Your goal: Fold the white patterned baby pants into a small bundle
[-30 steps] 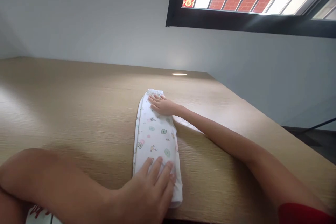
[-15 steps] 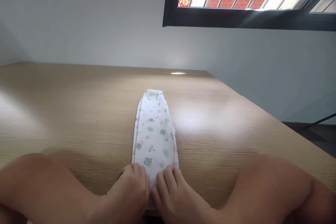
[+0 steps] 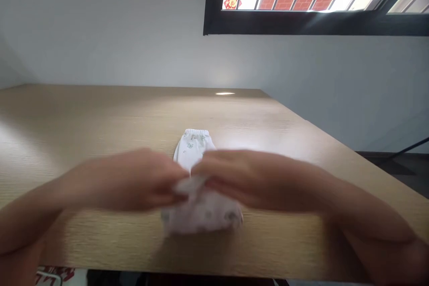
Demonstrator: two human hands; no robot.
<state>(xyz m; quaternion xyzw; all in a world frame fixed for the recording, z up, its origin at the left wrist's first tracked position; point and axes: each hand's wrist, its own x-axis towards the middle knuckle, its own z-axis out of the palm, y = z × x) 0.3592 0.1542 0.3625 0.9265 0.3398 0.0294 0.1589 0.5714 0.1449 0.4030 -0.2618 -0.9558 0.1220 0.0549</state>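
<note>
A small white garment point(image 3: 196, 143) printed with little coloured figures lies lengthwise on the wooden table point(image 3: 83, 134), its elastic waistband at the far end. My left hand point(image 3: 144, 181) and my right hand point(image 3: 241, 178) meet over its middle, both blurred by motion. Each hand is closed on the near end of the garment, which is lifted off the table and doubled back toward the waistband. The raised fold point(image 3: 204, 212) bulges below my fingers.
The table's right edge point(image 3: 335, 143) runs diagonally toward me, with dark floor beyond it. A grey wall and a black-framed window point(image 3: 301, 22) stand behind. Something red and white point(image 3: 53, 275) shows below the near table edge at bottom left.
Both hands took hold of the garment's near end and lifted it forward, away from me, folding the garment over itself. Before that my right hand came back from the waistband.
</note>
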